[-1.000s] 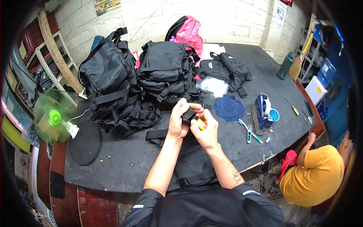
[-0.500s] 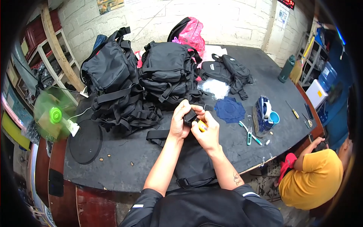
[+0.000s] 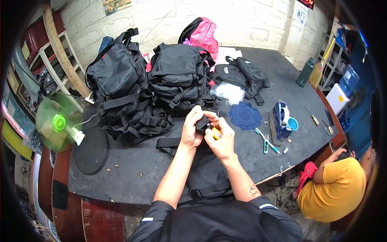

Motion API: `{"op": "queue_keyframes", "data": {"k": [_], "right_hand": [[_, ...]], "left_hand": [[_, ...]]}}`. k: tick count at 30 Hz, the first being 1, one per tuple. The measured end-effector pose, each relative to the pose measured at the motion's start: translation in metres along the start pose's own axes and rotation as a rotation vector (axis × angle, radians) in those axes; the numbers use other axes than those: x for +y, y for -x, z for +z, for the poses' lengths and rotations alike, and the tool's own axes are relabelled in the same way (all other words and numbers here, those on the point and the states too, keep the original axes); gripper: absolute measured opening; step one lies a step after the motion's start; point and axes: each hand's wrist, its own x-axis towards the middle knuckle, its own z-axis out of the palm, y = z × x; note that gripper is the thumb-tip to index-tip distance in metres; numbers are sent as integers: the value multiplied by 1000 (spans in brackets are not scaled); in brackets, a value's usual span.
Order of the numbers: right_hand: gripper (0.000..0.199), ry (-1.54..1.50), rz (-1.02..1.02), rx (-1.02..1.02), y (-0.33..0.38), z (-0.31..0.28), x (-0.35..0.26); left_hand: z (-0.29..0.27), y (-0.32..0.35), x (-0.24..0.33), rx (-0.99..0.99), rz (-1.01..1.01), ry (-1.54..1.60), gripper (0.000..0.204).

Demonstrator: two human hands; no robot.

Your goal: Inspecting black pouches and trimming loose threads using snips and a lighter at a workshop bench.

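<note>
Both my hands are close together over the near middle of the table. My left hand (image 3: 192,127) is closed round a black webbing strap (image 3: 202,124), folded up between its fingers. My right hand (image 3: 221,141) grips a small yellow lighter (image 3: 217,133), its top close against the strap; the fingers partly hide it. Below my wrists lies a black bag (image 3: 205,173) with a strap and buckle (image 3: 196,194) along its near edge. A loose black buckle end (image 3: 221,113) shows just past my right fingers.
Large black backpacks (image 3: 177,68) stand at the back left. Right of my hands lie dark blue cloth pieces (image 3: 245,116), thread snips (image 3: 266,144) and a tool holder (image 3: 278,123). A green fan (image 3: 59,123) spins at left. A person in yellow (image 3: 334,189) sits at lower right.
My hands stay almost in place, with the lighter shifted very slightly against the strap. The seated person's hands have moved a little.
</note>
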Motion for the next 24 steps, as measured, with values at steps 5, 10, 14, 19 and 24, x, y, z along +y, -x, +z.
{"op": "queue_keyframes", "data": {"k": [5, 10, 14, 19, 24], "right_hand": [[22, -6, 33, -5, -1, 0, 0], [19, 22, 6, 7, 0, 1, 0], [19, -124, 43, -3, -1, 1, 3], [10, -501, 211, 12, -13, -12, -1], [9, -751, 252, -20, -24, -22, 2]], "left_hand": [[3, -1, -2, 27, 0, 2, 15], [3, 0, -2, 30, 2, 4, 14], [3, -1, -2, -9, 21, -65, 16], [12, 2, -10, 48, 330, -724, 31], [24, 6, -8, -21, 593, -1253, 41]]}}
